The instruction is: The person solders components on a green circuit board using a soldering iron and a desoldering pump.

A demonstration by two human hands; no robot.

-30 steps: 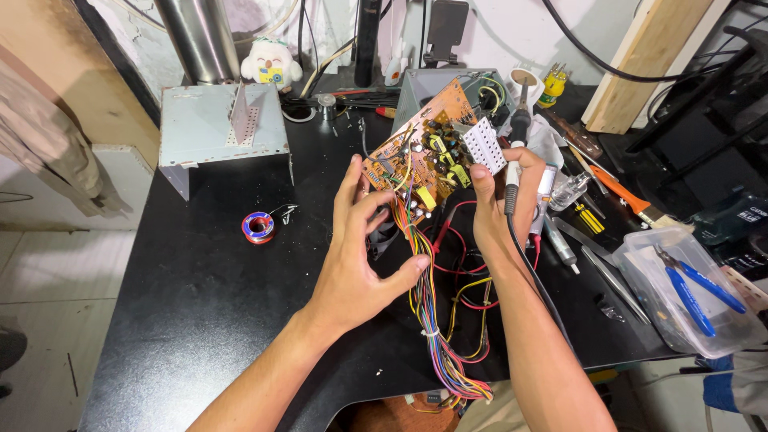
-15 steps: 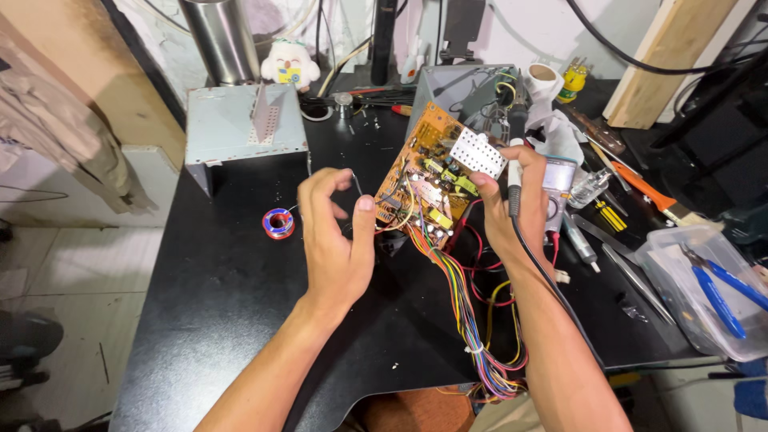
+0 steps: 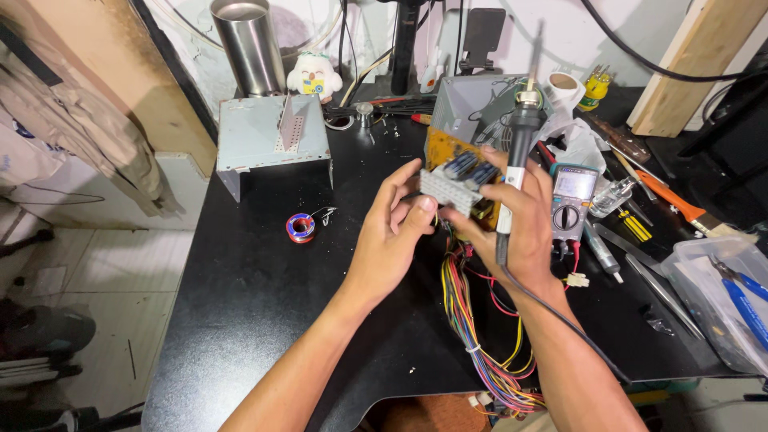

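Head view, looking down on black bench point(image 3: 264, 320), matte, cluttered toward far and right edges. Left hand point(image 3: 392, 232) raised above bench, fingers curled onto near edge of circuit board point(image 3: 460, 180), thumb up; grasping it. Right hand point(image 3: 520, 232) closed round board's right side and round soldering iron point(image 3: 516, 152), held upright, tip pointing up, cord trailing down past wrist. Board tilted, held clear of bench between both hands, pale ribbed heatsink facing camera, orange underside showing behind. Wire bundle point(image 3: 472, 336), many colours, hanging from board and running along bench toward near edge.

Left of hands, well apart: solder spool point(image 3: 301, 228), red and blue, lying flat. Far left: grey metal case point(image 3: 272, 136), open, perforated divider inside. Behind it steel cylinder point(image 3: 248, 48) and small plush toy point(image 3: 314, 76) against wall. Second grey case point(image 3: 472, 104) just behind board.

Right of hands: multimeter point(image 3: 570, 200) just beside right hand, face up. Screwdrivers, chisel with orange handle point(image 3: 672, 200) scattered beyond. Clear plastic tub point(image 3: 712, 296) at right edge, blue pliers point(image 3: 748, 300) inside. Wooden plank point(image 3: 688, 64) leaning at far right.

Room: white wall behind, cables hanging. Pale tiled floor point(image 3: 88, 272) at left, beige cloth point(image 3: 72, 128) draped nearby.
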